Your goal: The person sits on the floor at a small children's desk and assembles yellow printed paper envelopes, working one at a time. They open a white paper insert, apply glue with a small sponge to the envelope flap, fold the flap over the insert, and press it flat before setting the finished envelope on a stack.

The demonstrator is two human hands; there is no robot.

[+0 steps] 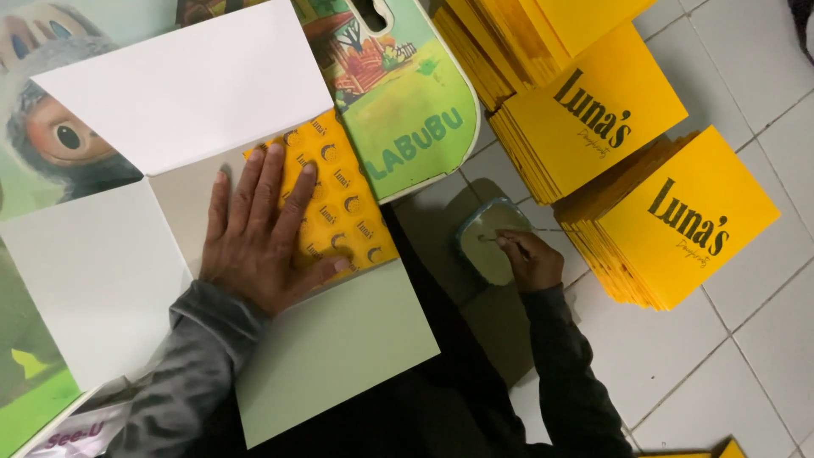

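Yellow panel under flat open left hand | right hand grip pinching brush at bowl rim

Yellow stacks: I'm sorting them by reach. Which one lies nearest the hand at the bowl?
The lower right stack, just right of the right hand dipping a stick into the bowl; the other stacks sit farther up.

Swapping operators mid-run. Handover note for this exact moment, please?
Left hand: flat, palm down on the yellow patterned sheet, which lies on the unfolded white card.
Right hand: holds a thin brush dipped in the small bowl on the floor.
Stacks of yellow covers sit at the right on the tiles.
Done: sheet placed on the card's centre.
Left: card flaps lie open, unfolded.
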